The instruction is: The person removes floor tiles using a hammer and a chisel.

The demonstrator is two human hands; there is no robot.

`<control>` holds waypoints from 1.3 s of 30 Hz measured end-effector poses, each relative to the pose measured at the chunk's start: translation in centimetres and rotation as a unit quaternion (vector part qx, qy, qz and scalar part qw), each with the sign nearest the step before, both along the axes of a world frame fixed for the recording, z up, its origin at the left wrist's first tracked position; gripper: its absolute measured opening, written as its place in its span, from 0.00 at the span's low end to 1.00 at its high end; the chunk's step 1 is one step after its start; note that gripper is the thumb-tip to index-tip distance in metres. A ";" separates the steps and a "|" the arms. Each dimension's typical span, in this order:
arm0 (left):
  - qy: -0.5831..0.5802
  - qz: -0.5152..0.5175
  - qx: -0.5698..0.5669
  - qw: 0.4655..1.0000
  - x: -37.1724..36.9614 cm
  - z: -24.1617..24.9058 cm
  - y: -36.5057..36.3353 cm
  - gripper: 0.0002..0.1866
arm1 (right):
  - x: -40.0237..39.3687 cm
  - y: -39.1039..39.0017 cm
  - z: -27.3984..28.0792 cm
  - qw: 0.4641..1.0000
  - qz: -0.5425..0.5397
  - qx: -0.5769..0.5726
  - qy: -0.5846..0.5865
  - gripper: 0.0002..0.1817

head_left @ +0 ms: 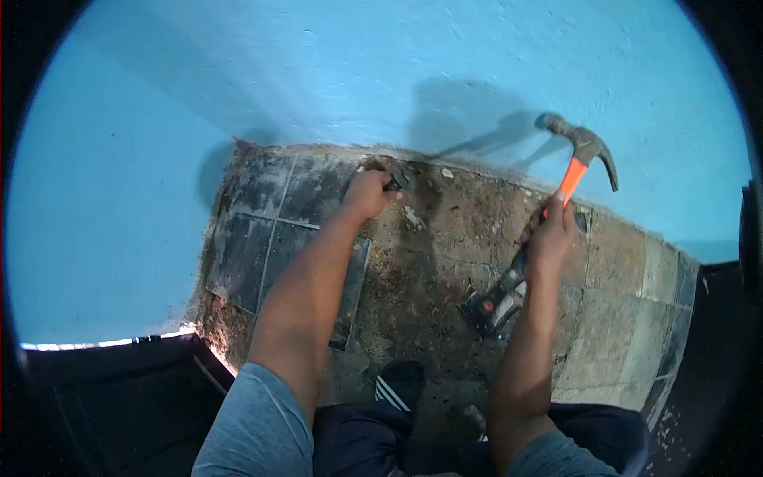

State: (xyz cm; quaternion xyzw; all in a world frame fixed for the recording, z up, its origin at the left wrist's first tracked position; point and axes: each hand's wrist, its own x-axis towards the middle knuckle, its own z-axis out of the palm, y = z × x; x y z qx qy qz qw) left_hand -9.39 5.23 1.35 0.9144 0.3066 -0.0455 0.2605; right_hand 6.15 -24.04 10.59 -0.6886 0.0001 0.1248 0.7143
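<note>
My left hand (pixel 368 195) is closed around a dark tool (pixel 398 180), whose end shows at the right of my fingers, close to the wall's foot. The rest of that tool is hidden in my hand. Dark square tiles (pixel 314 187) lie beside and under that hand. Raised at the right, my right hand (pixel 550 230) grips the orange handle of a claw hammer (pixel 586 147). The hammer's head points up, in front of the blue wall. Below my right hand, a power tool (pixel 482 308) rests on the rough floor, partly hidden by my forearm.
A blue wall (pixel 334 71) rises behind the ledge of bare, dirty floor (pixel 413 278). Paler tiles (pixel 612 326) cover the right part. My shoe (pixel 400 385) is at the lower middle. Dark surfaces lie at the lower left and far right.
</note>
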 end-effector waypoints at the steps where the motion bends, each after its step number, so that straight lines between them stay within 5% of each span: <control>1: 0.009 0.000 -0.008 1.000 0.1 0.1 -0.1 0.19 | -0.3 0.7 -0.9 0.999 -0.018 -0.025 -0.019 0.22; 2: -0.001 -0.003 -0.010 1.000 0.1 -0.1 -0.3 0.20 | -1.1 1.7 -2.6 0.997 -0.034 -0.050 -0.039 0.22; 4: -0.025 -0.009 -0.012 1.000 0.0 -0.4 -0.5 0.20 | -3.4 4.1 -9.3 0.955 0.053 -0.286 -0.065 0.25; 6: 0.018 -0.001 0.024 1.000 0.4 0.6 -0.9 0.21 | -6.6 5.6 -7.6 0.899 0.276 -0.313 -0.134 0.27; 9: 0.015 -0.022 0.028 0.999 0.5 0.8 -0.8 0.20 | -6.0 5.5 -8.9 0.909 0.323 -0.258 0.049 0.25; 12: 0.004 -0.048 0.046 0.998 0.2 0.1 -1.6 0.16 | -6.4 3.1 -9.0 0.901 0.318 -0.293 0.028 0.29; 18: 0.082 -0.191 0.087 0.974 -0.4 -1.1 -6.0 0.09 | -8.0 -0.6 -14.4 0.940 0.204 -0.234 0.140 0.24; 25: 0.132 -0.158 0.072 0.976 -0.8 -1.2 -7.0 0.18 | -7.0 -2.5 -14.3 0.953 0.182 -0.213 0.114 0.20; 27: 0.110 -0.149 0.084 0.979 -1.1 -1.2 -6.4 0.24 | -6.1 -2.6 -12.5 0.958 0.166 -0.140 0.188 0.18; 32: 0.129 -0.063 0.078 0.987 -0.1 -1.8 -5.9 0.36 | -2.6 -3.1 -5.8 0.990 0.072 -0.072 0.099 0.15; 35: 0.093 -0.054 0.147 0.983 0.0 -1.3 -6.3 0.25 | -1.0 -3.0 0.8 0.999 -0.019 -0.025 0.007 0.18; 39: 0.081 -0.060 0.090 0.991 0.4 -1.6 -5.7 0.23 | -0.3 -2.6 5.3 0.987 -0.111 0.094 -0.065 0.21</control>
